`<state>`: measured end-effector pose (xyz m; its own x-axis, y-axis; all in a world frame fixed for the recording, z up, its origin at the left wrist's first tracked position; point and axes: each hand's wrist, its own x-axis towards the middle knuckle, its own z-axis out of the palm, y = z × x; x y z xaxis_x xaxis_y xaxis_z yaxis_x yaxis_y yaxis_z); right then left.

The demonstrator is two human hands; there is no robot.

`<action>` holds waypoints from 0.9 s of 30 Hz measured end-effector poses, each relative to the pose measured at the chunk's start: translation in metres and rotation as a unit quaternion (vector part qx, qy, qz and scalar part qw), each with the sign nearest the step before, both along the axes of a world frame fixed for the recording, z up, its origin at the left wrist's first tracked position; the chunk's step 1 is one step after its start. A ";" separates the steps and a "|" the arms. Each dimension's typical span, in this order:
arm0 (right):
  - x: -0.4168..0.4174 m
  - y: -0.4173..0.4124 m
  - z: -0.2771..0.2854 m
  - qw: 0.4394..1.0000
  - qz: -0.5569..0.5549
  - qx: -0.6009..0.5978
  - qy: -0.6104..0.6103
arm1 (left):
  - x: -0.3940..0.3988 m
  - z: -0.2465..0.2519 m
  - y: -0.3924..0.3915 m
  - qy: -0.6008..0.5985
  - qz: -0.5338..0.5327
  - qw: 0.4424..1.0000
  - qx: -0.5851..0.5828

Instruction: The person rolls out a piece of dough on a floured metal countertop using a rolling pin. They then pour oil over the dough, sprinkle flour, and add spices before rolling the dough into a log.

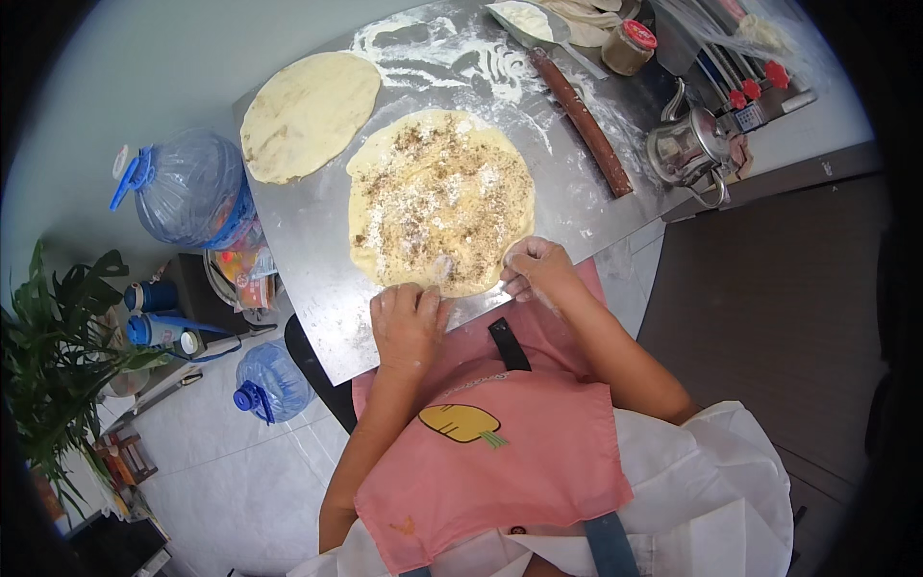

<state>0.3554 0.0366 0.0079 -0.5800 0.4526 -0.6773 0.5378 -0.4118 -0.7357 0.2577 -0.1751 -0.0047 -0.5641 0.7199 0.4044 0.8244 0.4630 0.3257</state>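
Observation:
A round sheet of rolled dough [441,202], strewn with brown seasoning and white flour, lies flat on a metal worktop. My left hand [409,321] bends its fingers over the dough's near edge. At the near right edge, my right hand [535,268] pinches the rim between thumb and fingers. Both hands are dusted with flour. A second, plain dough round [310,117] lies at the upper left. To the right of the seasoned dough rests a reddish-brown rolling pin [581,122].
The metal worktop [324,324] bears scattered flour. A scoop of flour [530,21], a red-lidded jar [629,47] and a metal pot with a spout [689,148] stand at the upper right. Large plastic water bottles [189,189] stand left of the worktop.

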 end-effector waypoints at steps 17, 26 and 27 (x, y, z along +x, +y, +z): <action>-0.016 -0.052 -0.003 0.602 0.301 0.711 0.204 | -0.032 0.006 -0.009 0.039 -0.046 0.998 -0.004; -0.041 -0.029 0.011 0.666 0.212 0.685 0.204 | -0.067 0.022 -0.005 0.040 0.014 0.999 -0.014; -0.047 -0.020 0.018 0.665 0.192 0.695 0.194 | -0.074 0.032 0.005 0.037 0.013 0.999 -0.012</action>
<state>0.3082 0.0170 0.0262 -0.8422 0.2532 0.4761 0.0654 0.9243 -0.3759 0.1832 -0.1703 0.0270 -0.5516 0.7149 0.4296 0.8335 0.4913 0.2526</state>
